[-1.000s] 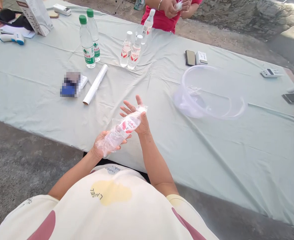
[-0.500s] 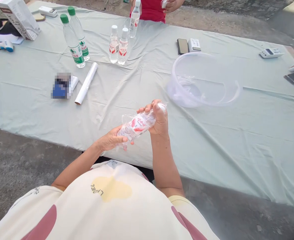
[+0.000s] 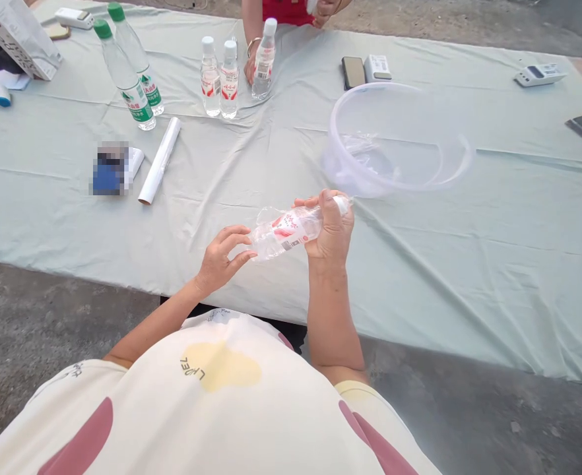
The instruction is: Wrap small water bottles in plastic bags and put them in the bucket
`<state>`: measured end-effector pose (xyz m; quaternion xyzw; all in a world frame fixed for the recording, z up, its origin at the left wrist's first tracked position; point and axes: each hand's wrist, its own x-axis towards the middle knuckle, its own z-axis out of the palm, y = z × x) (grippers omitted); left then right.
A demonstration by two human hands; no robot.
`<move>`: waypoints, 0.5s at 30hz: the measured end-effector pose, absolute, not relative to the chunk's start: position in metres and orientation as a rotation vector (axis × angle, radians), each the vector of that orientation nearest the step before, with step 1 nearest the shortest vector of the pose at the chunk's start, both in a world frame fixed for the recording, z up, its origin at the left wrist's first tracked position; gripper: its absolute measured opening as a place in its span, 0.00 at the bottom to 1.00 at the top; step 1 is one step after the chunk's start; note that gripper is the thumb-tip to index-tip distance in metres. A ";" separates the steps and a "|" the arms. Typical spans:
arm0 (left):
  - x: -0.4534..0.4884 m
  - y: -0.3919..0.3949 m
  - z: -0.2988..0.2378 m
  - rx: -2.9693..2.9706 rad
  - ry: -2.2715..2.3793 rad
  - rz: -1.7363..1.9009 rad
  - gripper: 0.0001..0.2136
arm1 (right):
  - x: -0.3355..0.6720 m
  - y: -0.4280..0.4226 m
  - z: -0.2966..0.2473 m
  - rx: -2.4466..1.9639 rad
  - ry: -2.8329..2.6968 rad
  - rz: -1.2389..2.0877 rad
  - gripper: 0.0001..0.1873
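Observation:
My right hand [image 3: 331,231] is wrapped round the cap end of a small water bottle [image 3: 287,231] with a red and white label, covered in clear plastic film. The bottle lies nearly level above the near edge of the table. My left hand [image 3: 220,259] sits at the bottle's bottom end, fingers curled, fingertips touching the film there. A large clear plastic bowl [image 3: 447,177] stands on the pale green cloth [image 3: 493,264] just beyond my right hand.
A white roll of film [image 3: 159,160] and a blurred blue pack [image 3: 110,169] lie to the left. Two green-capped bottles [image 3: 123,67] and three small bottles [image 3: 229,78] stand farther back, where another person's hand [image 3: 250,64] rests. Phones and small devices lie on the far right.
The bottle has moved right and up with my right hand. My left hand has slid off the bottle's body and now only touches its bottom end with the fingertips.

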<state>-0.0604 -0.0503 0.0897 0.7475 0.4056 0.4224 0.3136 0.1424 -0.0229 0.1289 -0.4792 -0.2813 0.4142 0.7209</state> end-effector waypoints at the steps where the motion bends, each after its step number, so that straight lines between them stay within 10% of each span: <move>1: -0.061 -0.050 0.090 1.965 1.066 1.133 0.13 | 0.143 -0.023 0.129 -1.057 -0.609 0.911 0.19; 15: -0.079 -0.060 0.036 2.341 0.983 1.166 0.14 | 0.163 -0.027 0.133 -0.795 -0.776 0.784 0.23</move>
